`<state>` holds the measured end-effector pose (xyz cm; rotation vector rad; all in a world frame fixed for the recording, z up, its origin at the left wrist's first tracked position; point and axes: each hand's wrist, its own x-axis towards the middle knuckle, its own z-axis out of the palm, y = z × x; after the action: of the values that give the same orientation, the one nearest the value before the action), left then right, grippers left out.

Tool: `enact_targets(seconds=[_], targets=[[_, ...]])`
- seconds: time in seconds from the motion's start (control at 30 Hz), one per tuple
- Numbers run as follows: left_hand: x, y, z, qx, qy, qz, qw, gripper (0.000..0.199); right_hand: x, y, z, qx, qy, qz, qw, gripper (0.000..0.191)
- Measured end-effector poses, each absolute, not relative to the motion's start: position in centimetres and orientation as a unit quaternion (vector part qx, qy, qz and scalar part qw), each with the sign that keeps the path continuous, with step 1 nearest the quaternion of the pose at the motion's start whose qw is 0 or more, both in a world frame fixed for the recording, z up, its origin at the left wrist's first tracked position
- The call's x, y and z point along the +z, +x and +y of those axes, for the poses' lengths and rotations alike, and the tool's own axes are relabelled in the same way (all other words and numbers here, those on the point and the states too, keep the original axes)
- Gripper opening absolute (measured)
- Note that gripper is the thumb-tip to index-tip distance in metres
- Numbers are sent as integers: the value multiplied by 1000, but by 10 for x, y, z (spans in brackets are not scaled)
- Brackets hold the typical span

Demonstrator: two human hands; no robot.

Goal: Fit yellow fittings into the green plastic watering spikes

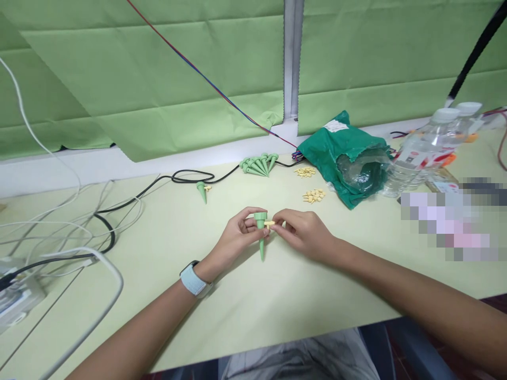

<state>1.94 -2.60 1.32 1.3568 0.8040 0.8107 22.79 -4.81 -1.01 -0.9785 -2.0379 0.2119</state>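
Observation:
My left hand (pixel 240 236) holds a green plastic spike (pixel 261 248) upright by its top, with the point downward. My right hand (pixel 301 235) pinches a small yellow plastic piece (pixel 269 223) against the side of the spike's head. Beyond my hands lie a bunch of similar green spikes (pixel 258 165) and two heaps of small yellow pieces (pixel 312 196). To the left, a single green spike (pixel 202 191) lies on the table with a yellow piece in its head.
A green plastic bag (pixel 340 158) and clear plastic bottles (pixel 420 153) stand at the back right, beside a pixelated blur (pixel 447 224). Black and white cables (pixel 190 177) cross the left of the pale green table (pixel 277 311), whose front edge runs below my arms.

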Motion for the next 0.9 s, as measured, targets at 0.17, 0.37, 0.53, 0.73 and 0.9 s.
enact_targets(seconds=[0.17,0.37,0.53,0.73,0.9], targets=[[13,20,-25,354,605,357,618,45,-7,225,-50,136,-407,-807,405,21],[12,20,-25,351,620,362,601,42,-5,225,-51,171,-417,-803,390,23],[8,19,-24,338,608,354,626,44,-5,226,-52,147,-423,-813,372,20],[8,19,-22,340,603,359,625,47,-6,226,-52,135,-412,-829,353,22],[7,19,-22,339,609,367,616,47,-6,223,-53,167,-430,-817,347,27]])
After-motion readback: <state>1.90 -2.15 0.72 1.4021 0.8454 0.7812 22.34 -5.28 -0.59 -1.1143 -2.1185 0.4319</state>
